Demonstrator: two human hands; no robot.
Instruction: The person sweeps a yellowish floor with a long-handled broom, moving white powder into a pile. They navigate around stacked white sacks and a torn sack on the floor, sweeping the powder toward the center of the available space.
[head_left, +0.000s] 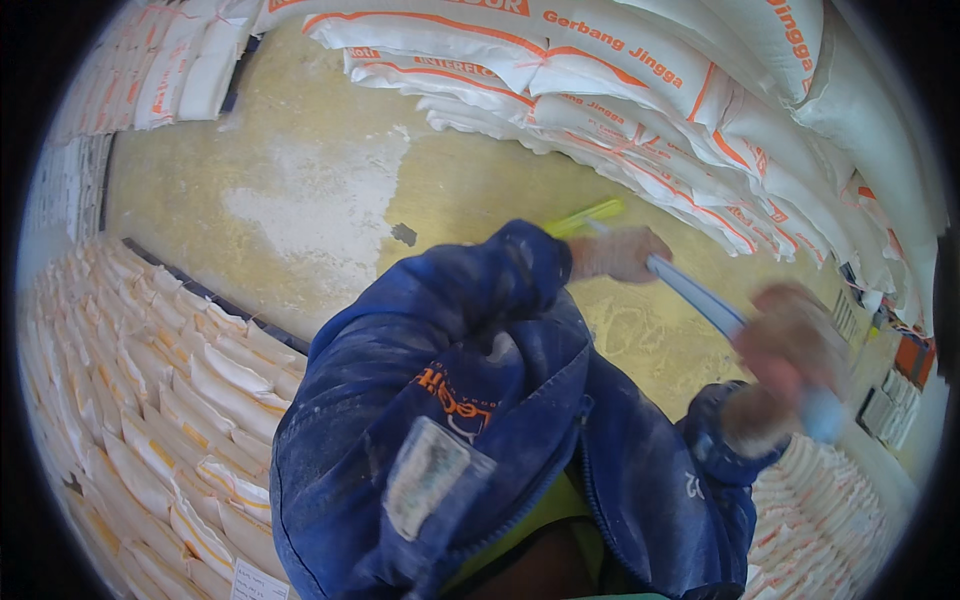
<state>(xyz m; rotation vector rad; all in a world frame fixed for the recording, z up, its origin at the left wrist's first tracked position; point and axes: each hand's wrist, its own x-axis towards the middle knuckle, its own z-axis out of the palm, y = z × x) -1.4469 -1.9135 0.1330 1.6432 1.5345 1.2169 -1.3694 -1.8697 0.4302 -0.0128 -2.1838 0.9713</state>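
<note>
A pale blue and white pole runs slantwise in front of me, held in both hands. My left hand grips it lower down, at the end of a dusty blue sleeve. My right hand, blurred by motion, closes around the upper part, and the pole's rounded end sticks out below it. Beyond my left hand lies a narrow yellow-green piece, seemingly the head of this long-handled tool. My left sleeve partly hides it, so its exact kind cannot be told.
White sacks with orange print are stacked high along the far side and right. More sacks fill the left, beside a dark edge. A worn yellowish floor bears a whitish patch. Another sack stack stands lower right.
</note>
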